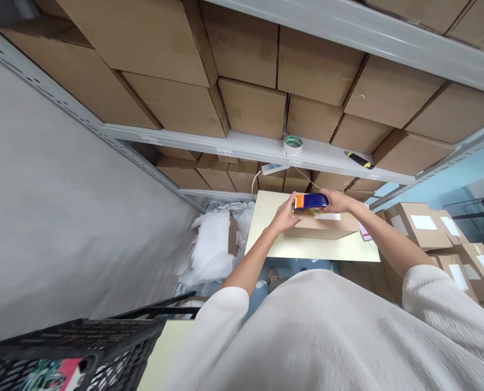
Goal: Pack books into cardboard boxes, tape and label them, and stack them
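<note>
A cardboard box (321,228) lies on a pale yellow table (262,209), with a white label on its top. Above the box is a blue and orange tape dispenser (313,201). My right hand (335,201) is closed round the dispenser's right end. At the dispenser's orange end, my left hand (286,215) has its fingers bent beside the box's left end; what lies between them is too small to tell.
Shelves (250,142) packed with cardboard boxes rise in front, holding a tape roll (293,143) and a yellow-black cutter (359,159). Labelled boxes (425,225) stand at right, white packing material (211,247) at left, a black crate (120,347) at lower left.
</note>
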Tool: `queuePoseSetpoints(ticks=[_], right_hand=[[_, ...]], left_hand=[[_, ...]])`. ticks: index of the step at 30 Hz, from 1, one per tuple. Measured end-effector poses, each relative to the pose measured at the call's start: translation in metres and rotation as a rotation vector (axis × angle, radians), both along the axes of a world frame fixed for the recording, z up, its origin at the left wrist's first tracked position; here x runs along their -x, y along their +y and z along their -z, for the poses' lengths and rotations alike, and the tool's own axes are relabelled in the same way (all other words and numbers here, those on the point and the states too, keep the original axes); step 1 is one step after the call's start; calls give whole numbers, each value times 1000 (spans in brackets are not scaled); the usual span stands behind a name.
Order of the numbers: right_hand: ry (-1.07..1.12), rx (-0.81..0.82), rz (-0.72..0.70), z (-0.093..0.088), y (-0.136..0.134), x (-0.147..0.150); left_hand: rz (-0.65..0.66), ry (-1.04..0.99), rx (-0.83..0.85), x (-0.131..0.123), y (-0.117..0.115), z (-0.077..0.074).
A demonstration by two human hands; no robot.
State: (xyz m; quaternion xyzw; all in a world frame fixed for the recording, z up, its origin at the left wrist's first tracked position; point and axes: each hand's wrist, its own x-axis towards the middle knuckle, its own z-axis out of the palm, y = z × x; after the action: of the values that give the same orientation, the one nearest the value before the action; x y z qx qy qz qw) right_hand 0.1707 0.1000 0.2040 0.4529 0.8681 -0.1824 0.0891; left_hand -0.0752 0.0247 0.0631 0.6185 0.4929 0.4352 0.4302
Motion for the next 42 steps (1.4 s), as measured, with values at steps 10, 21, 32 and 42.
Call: queuePoseSetpoints(ticks=[10,21,32,42], right_hand=[[-159,-1,-3,-6,0,-2],[-204,-59,100,-23,1,-160],[-75,-7,183,17,3,-326],[-75,4,157,60,15,-365]], left_hand=[[26,291,53,6,2,-1],[69,475,73,9,12,-6],[63,655,150,7,14,-8],[26,728,199,2,15,-9]])
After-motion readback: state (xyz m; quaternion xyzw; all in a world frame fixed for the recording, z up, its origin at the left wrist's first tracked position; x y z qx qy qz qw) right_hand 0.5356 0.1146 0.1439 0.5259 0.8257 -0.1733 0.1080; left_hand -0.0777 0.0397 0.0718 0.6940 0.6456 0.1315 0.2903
